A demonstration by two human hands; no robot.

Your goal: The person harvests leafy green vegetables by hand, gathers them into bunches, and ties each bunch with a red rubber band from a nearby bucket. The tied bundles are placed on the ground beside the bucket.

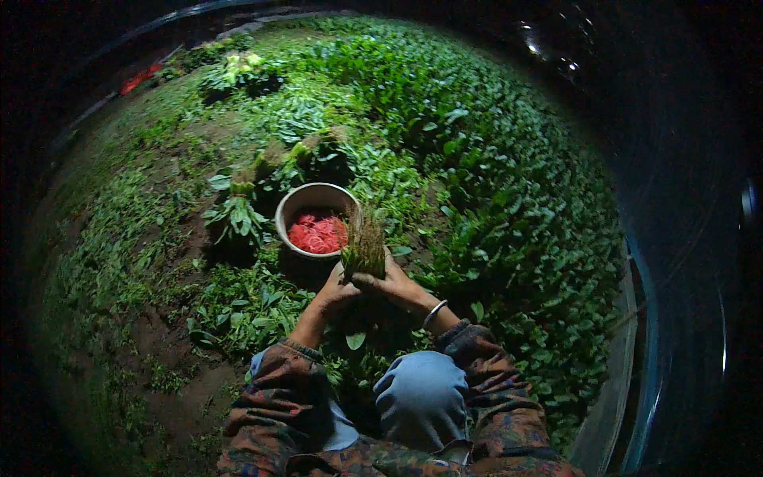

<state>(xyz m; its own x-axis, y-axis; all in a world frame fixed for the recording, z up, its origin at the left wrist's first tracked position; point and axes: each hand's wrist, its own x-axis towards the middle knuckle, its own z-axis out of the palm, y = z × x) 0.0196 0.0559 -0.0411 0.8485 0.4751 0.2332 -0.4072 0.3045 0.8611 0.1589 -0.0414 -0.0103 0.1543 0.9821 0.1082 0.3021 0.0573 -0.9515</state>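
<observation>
Both hands are clasped around a bundle of leafy greens [365, 247], its brown roots pointing up and away from me. My left hand [338, 290] grips the bundle's left side, and my right hand [396, 283], with a bracelet at the wrist, grips its right side. The leafy end below my hands is mostly hidden in shadow. Just beyond my left hand stands a pale round bowl [284, 234] holding a heap of red bands [316, 232]. The root tips overlap the bowl's right rim from this angle.
Left of the bowl lies a bundle of greens [239, 206] tied with a red band. More bundles [298, 152] lie behind the bowl, others [241, 68] farther off. Dense leafy plants [512, 179] grow on the right. Bare soil [179, 387] shows at lower left; my knee [422, 387] is close below.
</observation>
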